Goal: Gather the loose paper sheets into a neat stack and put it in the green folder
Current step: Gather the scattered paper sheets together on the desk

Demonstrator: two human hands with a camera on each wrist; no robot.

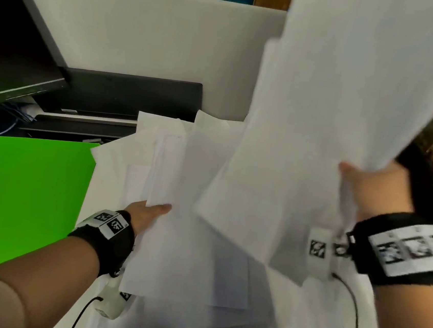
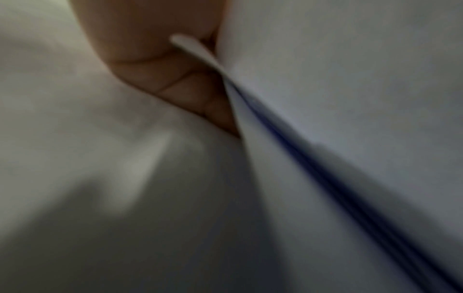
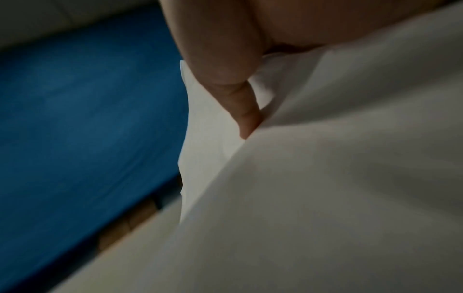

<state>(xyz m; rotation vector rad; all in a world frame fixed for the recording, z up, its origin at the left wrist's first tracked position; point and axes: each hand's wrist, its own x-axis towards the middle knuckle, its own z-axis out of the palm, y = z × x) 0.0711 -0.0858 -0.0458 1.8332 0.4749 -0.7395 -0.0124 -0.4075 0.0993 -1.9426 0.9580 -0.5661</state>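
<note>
The folder point(image 1: 27, 197) lies closed and flat at far left, the monitor point(image 1: 15, 35) behind it. The left hand point(image 1: 148, 214) pinches a batch of sheets point(image 1: 181, 186) from the tabletop spread; the right hand point(image 1: 375, 188) grips a raised fan point(image 1: 349, 111). Gathering is midway; next, probably, merge and square both batches. The raised fan's top edges splay unevenly.

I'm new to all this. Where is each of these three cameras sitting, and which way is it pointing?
Head: worn on the head, looking forward and down at the desk; shows both forearms, the left hand gripping paper sheets beside the green folder, and the right hand lifting a raised bundle.
Left wrist: looks along the left hand; palm and blurred paper fill it.
Right wrist: looks along the right hand; a finger presses the bundle.
Shared: each wrist view shows up close the paper grip that the head view shows.
</note>
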